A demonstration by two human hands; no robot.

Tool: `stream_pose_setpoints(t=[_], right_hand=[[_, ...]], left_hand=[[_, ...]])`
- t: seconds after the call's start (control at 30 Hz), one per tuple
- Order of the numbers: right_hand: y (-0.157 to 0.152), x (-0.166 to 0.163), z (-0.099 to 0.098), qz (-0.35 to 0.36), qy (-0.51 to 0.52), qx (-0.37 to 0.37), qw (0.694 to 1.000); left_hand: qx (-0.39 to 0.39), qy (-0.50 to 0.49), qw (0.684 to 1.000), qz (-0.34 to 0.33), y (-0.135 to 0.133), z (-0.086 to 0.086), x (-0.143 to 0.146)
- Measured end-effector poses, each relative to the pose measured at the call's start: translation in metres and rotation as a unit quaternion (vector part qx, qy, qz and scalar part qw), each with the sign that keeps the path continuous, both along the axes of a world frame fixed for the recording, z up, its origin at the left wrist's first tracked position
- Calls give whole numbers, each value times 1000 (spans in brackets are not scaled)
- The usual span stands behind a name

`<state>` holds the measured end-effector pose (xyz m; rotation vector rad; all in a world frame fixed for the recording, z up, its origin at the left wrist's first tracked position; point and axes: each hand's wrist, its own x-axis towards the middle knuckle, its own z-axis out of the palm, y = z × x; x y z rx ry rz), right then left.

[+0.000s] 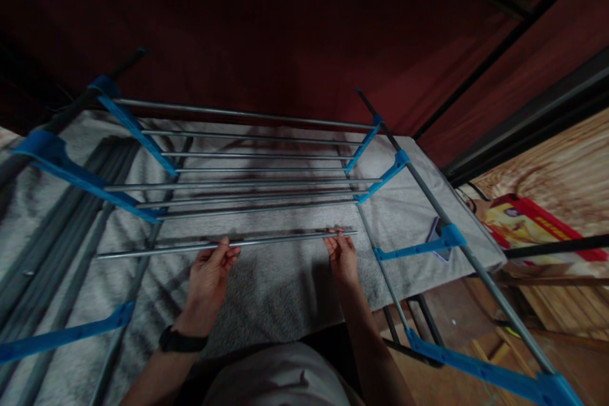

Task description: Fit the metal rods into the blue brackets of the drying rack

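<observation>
A thin metal rod [280, 240] lies crosswise in front of me, gripped by both hands. My left hand [212, 274] pinches it left of its middle, and a dark band circles that wrist. Near the rod's right end, my right hand [341, 256] has its fingers closed on it. Around it stands a rack frame of grey tubes [431, 193] with blue plastic brackets [419, 247]. Beyond my hands, several crossbars [266, 184] span the left and right brackets. The held rod's left end is apart from the blue bracket [66, 333] at lower left.
Several grey tubes [61, 228] lie at the left on the grey cloth-covered surface [280, 292]. A phone-like flat object [443, 252] rests beneath the right bracket. To the right is a red and yellow package [528, 228]. A dark red wall hanging [266, 32] rises behind.
</observation>
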<state>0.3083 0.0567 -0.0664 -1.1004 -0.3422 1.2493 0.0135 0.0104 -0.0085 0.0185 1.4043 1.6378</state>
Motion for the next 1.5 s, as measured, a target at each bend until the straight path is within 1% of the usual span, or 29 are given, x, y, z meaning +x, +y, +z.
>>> stream_pose_setpoints(t=[0.17, 0.37, 0.43, 0.63, 0.9, 1.0, 1.1, 1.2, 1.37, 1.5], right_hand=[[1, -1, -1, -27, 2, -5, 1000], [1, -1, -1, -21, 11, 6, 1000], [0, -1, -3, -19, 19, 12, 1000], [0, 0, -6, -27, 17, -3, 999], [-2, 3, -5, 5, 25, 23, 999], [-2, 3, -5, 8, 20, 19, 1000], [-2, 2, -4, 7, 22, 15, 1000], [-2, 1, -3, 7, 25, 12, 1000], [-3, 3, -2, 10, -19, 3, 1000], [-6, 9, -8, 21, -67, 15, 997]], left_hand=[[2, 11, 1000, 11, -1, -6, -6], [-4, 26, 999, 32, -1, -11, -12], [-6, 27, 999, 26, -1, -10, -12], [-19, 17, 1000, 15, -1, -5, -11], [-2, 4, 1000, 12, -2, 2, -7], [-5, 5, 1000, 3, -2, 4, -5], [0, 5, 1000, -11, -2, 3, -2], [7, 3, 1000, -18, -2, -1, 1], [23, -2, 999, -40, -3, -8, 9], [48, -17, 998, -42, -7, -10, 16]])
